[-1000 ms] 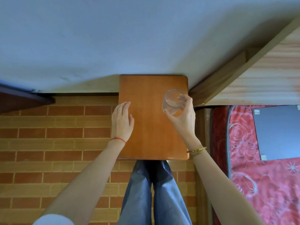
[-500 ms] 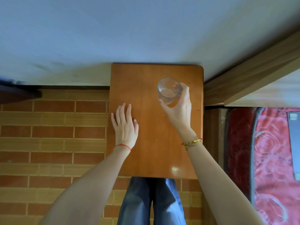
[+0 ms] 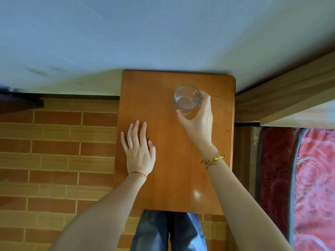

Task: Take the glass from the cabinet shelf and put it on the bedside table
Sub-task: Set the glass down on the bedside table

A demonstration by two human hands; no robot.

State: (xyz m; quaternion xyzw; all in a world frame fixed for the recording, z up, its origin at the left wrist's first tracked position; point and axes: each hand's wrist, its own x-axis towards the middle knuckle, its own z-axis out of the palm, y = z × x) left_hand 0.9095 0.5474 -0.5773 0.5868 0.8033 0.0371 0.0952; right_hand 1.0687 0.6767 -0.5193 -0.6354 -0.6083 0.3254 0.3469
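A clear, empty glass (image 3: 186,98) stands upright at the far right part of the orange wooden bedside table (image 3: 172,169). My right hand (image 3: 199,122) wraps its thumb and fingers around the glass from the near side. Whether the glass base touches the tabletop I cannot tell. My left hand (image 3: 138,151) lies flat, fingers spread, on the table's left edge and holds nothing.
A pale wall (image 3: 145,33) rises directly behind the table. A wooden bed frame (image 3: 282,98) and a red patterned mattress (image 3: 315,178) stand close on the right. Brick-pattern floor (image 3: 54,151) lies to the left. My legs in blue trousers (image 3: 168,232) are at the table's near edge.
The view has closed in on the table. My right hand has carried the glass a little farther toward the back of the tabletop. My left hand has settled flat on the table's left side.
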